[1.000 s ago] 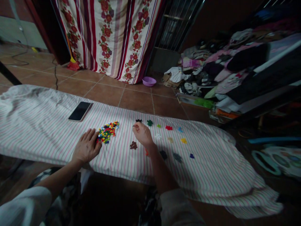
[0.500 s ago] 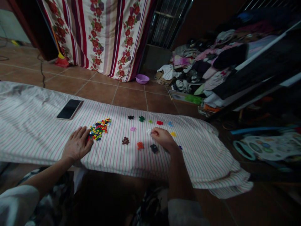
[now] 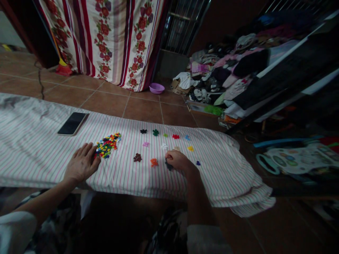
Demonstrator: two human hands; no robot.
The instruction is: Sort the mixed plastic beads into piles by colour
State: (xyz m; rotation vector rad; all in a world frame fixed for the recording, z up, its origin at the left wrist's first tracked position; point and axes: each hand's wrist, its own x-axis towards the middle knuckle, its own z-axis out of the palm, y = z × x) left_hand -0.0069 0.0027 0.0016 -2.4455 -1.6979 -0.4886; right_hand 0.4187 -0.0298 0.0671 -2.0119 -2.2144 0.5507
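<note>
My left hand (image 3: 81, 162) lies flat with its fingers stretched out, its fingertips at the near left edge of a mixed heap of small coloured beads (image 3: 108, 144). My right hand (image 3: 178, 160) is closed in a pinch over the dark grey bead group (image 3: 168, 165) and partly covers it; what its fingertips hold is hidden. Just beyond it are a white group (image 3: 164, 146) and a beige group (image 3: 177, 148). Around these sit small single-colour groups, among them brown (image 3: 137, 157), orange (image 3: 154, 162), pink (image 3: 146, 144), red (image 3: 176, 136) and yellow (image 3: 190, 149).
A striped cloth (image 3: 119, 176) covers the low table. A phone (image 3: 72, 123) lies on its left part. Beyond, on the tiled floor, are a purple basin (image 3: 156, 88) and a heap of clothes (image 3: 225, 70). A floral curtain (image 3: 106, 38) hangs behind.
My right hand has moved from the white group nearer to me, over the dark grey group. The beige group now shows. My left hand stays by the heap; the view has shifted slightly.
</note>
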